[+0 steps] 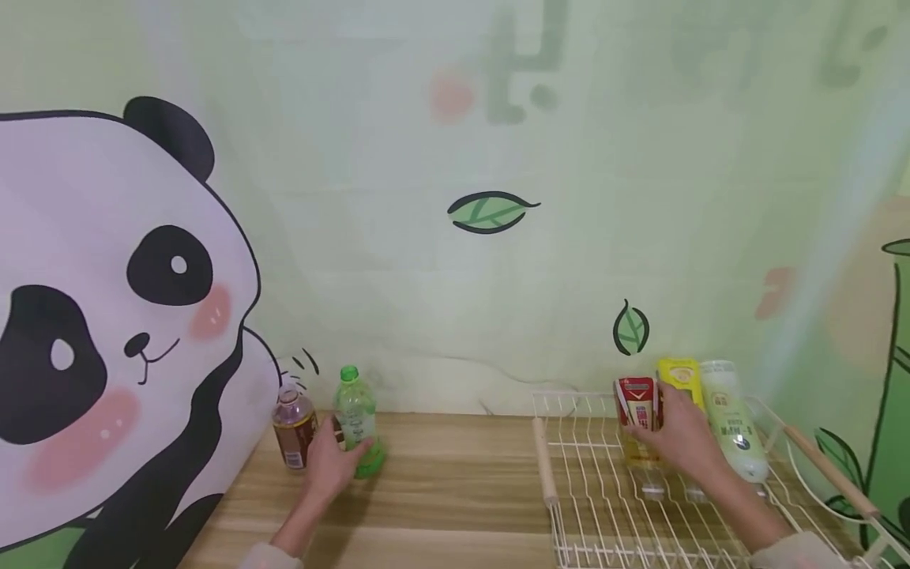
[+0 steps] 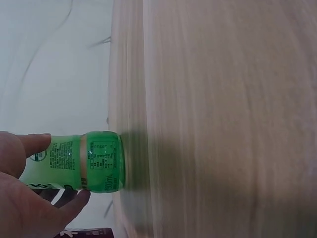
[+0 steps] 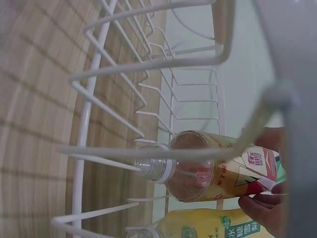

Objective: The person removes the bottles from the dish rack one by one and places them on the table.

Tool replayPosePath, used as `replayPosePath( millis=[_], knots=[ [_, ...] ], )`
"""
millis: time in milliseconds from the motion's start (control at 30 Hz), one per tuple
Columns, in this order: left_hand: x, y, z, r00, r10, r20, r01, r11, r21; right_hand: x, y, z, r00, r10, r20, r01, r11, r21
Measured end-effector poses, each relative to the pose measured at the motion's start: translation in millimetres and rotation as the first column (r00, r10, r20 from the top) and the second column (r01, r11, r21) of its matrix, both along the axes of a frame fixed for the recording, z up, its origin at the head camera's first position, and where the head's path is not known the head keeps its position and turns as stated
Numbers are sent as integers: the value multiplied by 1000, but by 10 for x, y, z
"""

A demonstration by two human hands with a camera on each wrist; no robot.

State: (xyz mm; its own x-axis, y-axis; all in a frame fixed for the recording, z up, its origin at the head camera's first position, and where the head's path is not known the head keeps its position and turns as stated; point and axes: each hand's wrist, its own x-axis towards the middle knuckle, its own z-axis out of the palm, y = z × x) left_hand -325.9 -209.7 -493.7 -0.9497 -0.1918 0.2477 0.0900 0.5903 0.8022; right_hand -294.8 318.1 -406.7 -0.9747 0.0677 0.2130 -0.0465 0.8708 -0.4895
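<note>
"What does the wire rack (image 1: 544, 462) contain?"
"3 inverted bottles (image 1: 682, 375); the right hand (image 1: 678, 435) grips the red-labelled bottle (image 1: 636, 397), seemingly empty."
"And the left hand (image 1: 330, 461)?"
"Its fingers hold the green-capped bottle (image 1: 355, 405), upright on the table (image 1: 455, 474)."

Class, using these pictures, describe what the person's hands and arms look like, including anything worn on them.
The left hand and right hand are bare, with no gloves visible. The left sleeve and right sleeve are pale, roughly off-white, look plain, and end well short of the hands.
</note>
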Motion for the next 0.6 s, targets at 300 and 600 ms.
replayPosePath(
  millis=[300, 600],
  knots=[
    [40, -71, -43, 1000, 14, 4, -14, 1000, 21, 22, 30, -50, 999, 50, -14, -50, 999, 13],
    [44, -106, -5, 999, 21, 45, -21, 1000, -6, 5, -11, -65, 994, 92, 54, -91, 996, -13]
  ],
)
